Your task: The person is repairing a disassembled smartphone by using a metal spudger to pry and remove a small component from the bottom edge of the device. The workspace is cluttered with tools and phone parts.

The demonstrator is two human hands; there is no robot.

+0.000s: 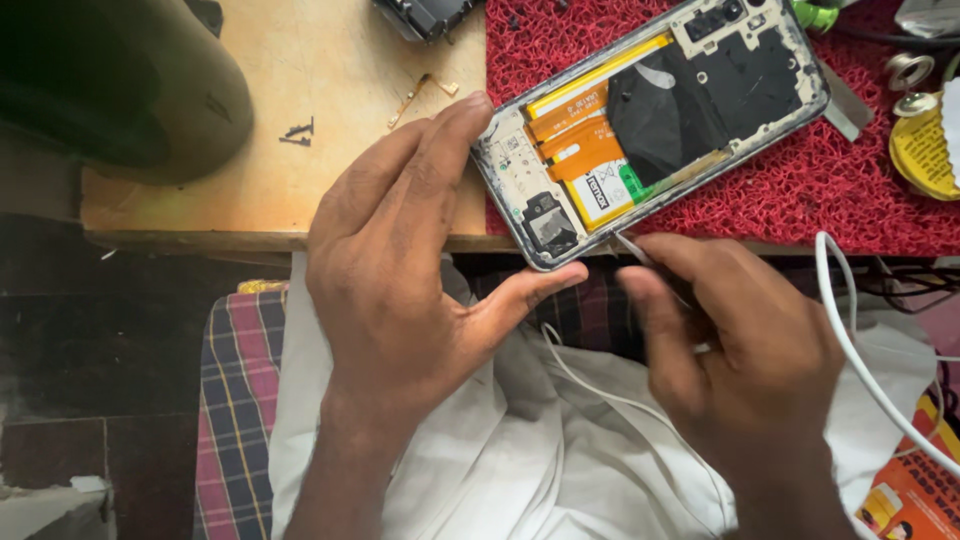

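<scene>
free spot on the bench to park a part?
Bare wooden benchtop left of the red mat, between the olive object and left hand; only small screws there. The mat is crowded: opened phone, right hand, tins.

wooden worktop [330, 90], dark floor [100, 340]

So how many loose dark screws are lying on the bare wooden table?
2, as far as visible: dark screws lie side by side on the wooden table, left of the left hand. Others may be hidden.
</scene>
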